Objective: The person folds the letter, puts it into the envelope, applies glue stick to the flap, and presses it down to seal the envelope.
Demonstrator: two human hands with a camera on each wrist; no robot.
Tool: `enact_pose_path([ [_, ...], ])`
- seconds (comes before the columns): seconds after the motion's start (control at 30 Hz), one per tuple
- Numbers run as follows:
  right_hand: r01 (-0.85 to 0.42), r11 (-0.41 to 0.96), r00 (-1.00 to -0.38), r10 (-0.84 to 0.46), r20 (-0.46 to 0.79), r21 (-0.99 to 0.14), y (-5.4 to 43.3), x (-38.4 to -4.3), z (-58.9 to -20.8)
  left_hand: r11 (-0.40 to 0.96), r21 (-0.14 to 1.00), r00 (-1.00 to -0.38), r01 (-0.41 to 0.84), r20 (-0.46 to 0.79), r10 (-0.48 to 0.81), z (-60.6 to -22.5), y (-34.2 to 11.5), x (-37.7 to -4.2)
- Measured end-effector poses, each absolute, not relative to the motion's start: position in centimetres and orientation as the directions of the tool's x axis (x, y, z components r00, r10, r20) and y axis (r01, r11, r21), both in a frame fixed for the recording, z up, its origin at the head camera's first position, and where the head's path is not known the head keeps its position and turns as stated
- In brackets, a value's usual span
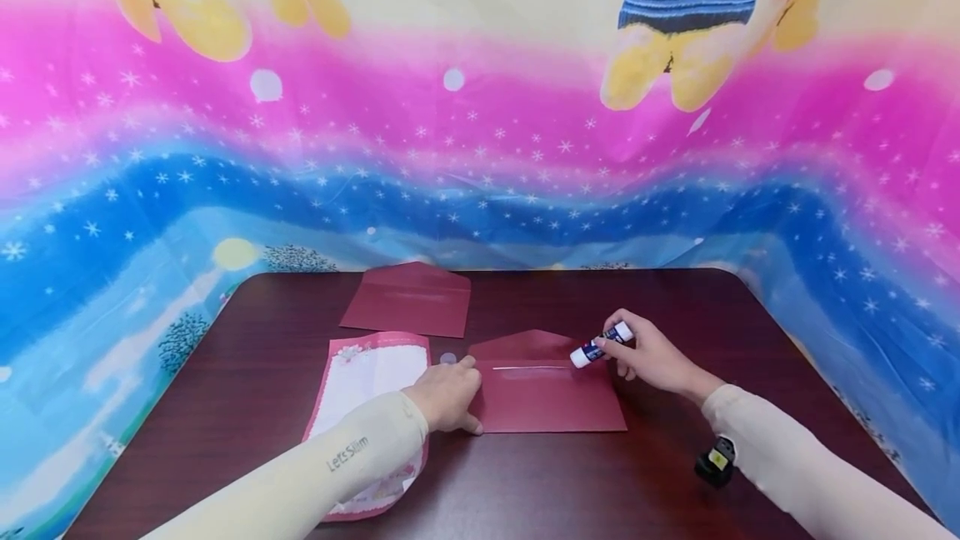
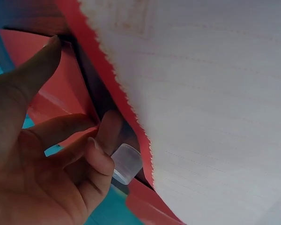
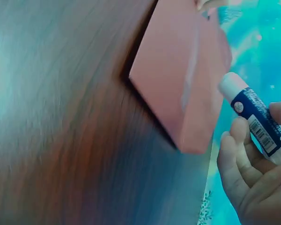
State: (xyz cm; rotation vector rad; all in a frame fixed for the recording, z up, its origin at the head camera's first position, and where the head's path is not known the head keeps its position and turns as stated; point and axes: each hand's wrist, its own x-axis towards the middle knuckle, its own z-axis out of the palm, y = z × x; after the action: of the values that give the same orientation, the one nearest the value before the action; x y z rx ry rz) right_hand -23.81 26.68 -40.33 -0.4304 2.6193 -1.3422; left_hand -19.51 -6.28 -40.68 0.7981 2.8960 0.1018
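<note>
A dark red envelope (image 1: 551,400) lies on the table with its flap spread toward the back. Across it, below the flap, runs a pale shiny streak (image 1: 531,368). My left hand (image 1: 448,396) rests at the envelope's left edge, thumb by the near corner and fingers farther up, holding it down. My right hand (image 1: 651,361) grips a white and blue glue stick (image 3: 258,121), tilted over the envelope's right side with its white end pointing down and left. Close beside my left fingers stands a clear cap (image 2: 127,163).
Left of the envelope lies a white letter sheet (image 1: 382,382) with a pink flowered border, partly under my left forearm. A second red envelope (image 1: 408,307) lies farther back. A patterned cloth (image 1: 480,148) hangs behind the dark wooden table (image 1: 540,486).
</note>
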Motion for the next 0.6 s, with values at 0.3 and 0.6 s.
enact_pose_path([
  [0.3, -0.084, 0.42, -0.966, -0.258, -0.03, -0.904, 26.1, -22.3, -39.8, 0.871, 0.217, -0.864, 0.441, -0.158, 0.477, -40.3, -6.6, -20.0],
  [0.6, 0.104, 0.236, -0.958, -0.239, -0.161, -0.966, 25.1, -20.6, -39.1, 0.82, 0.41, -0.881, 0.4, -0.076, 0.467, -39.6, -6.5, -19.9],
])
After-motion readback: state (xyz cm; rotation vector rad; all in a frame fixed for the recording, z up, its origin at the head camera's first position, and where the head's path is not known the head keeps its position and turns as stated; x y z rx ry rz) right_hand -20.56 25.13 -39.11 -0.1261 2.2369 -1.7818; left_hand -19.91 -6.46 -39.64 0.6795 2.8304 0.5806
